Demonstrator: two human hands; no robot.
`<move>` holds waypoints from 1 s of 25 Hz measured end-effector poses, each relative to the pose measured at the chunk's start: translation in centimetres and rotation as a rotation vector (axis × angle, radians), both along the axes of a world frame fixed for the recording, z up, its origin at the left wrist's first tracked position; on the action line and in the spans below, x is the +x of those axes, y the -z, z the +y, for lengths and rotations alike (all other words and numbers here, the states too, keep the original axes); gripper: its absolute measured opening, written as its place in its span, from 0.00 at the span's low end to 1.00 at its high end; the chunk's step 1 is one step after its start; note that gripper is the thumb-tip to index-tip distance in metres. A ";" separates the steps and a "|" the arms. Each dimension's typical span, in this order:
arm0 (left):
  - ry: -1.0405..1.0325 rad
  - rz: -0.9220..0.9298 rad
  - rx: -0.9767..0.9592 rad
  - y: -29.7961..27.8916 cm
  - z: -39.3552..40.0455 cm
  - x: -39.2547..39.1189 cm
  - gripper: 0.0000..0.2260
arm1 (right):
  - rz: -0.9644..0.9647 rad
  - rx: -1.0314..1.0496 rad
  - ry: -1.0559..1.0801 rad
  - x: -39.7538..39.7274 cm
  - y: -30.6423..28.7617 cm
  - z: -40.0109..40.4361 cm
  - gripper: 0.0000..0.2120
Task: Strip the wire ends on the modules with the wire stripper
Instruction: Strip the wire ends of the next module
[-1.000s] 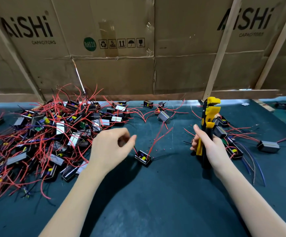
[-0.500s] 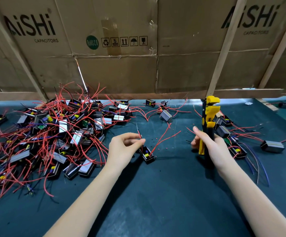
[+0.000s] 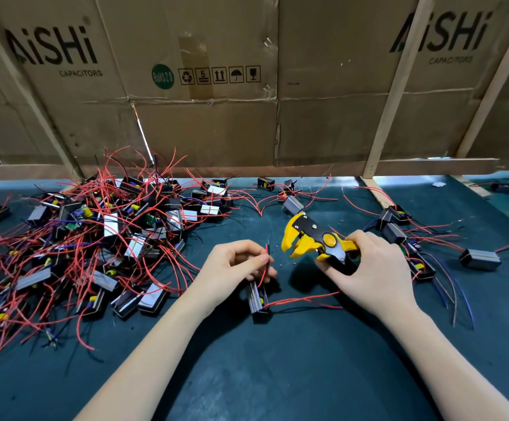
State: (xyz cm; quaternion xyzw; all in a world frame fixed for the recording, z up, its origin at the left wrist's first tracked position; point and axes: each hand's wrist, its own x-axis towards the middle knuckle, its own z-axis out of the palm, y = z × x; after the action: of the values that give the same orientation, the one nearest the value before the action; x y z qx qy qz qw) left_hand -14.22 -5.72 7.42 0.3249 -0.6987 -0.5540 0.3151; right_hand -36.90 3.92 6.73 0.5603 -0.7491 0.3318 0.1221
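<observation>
**Desk:** What is shown at the bench?

**Caption:** A thin red insulated wire (image 3: pixel 266 262) is pinched upright between thumb and fingertips of the left hand (image 3: pixel 235 268). A small black-and-grey boxed module (image 3: pixel 258 299), from which the wire rises, is seen just below that hand, on the dark green bench mat (image 3: pixel 277 375). A yellow-and-black automatic wire stripper (image 3: pixel 317 241) is gripped by its handles in the right hand (image 3: pixel 371 271).

**Desk:** How are tool and wire placed?

**Caption:** The stripper is laid roughly level, its yellow jaws parted and pointed left at the wire tip, near it but not touching. The wire's long axis stands nearly vertical, so it is crossed by the tool's line. The wire is nearer the left hand; the gap is judged closable by either.

**Desk:** And the remainder?

**Caption:** A tangled heap of red-wired modules (image 3: pixel 95 238) is piled at left; a few modules (image 3: pixel 411 238) are scattered behind the right hand.
</observation>
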 end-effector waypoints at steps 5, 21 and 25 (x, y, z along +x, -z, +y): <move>0.029 0.089 0.125 0.1 0.5 -0.3 0.07 | 0.066 -0.016 0.117 -0.3 0.5 -0.3 0.24; 0.061 -0.126 -0.212 0.9 0.9 -0.7 0.10 | 0.269 0.013 0.104 0.7 1.4 -1.0 0.28; 0.024 -0.127 -0.195 1.1 0.8 -0.8 0.11 | 0.281 -0.011 0.096 0.7 1.2 -0.8 0.26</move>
State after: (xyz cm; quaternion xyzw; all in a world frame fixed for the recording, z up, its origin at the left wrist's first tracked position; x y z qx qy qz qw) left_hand -15.03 -4.95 6.33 0.3187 -0.7718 -0.4655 0.2934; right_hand -36.22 3.15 5.50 0.5640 -0.7488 0.2478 0.2445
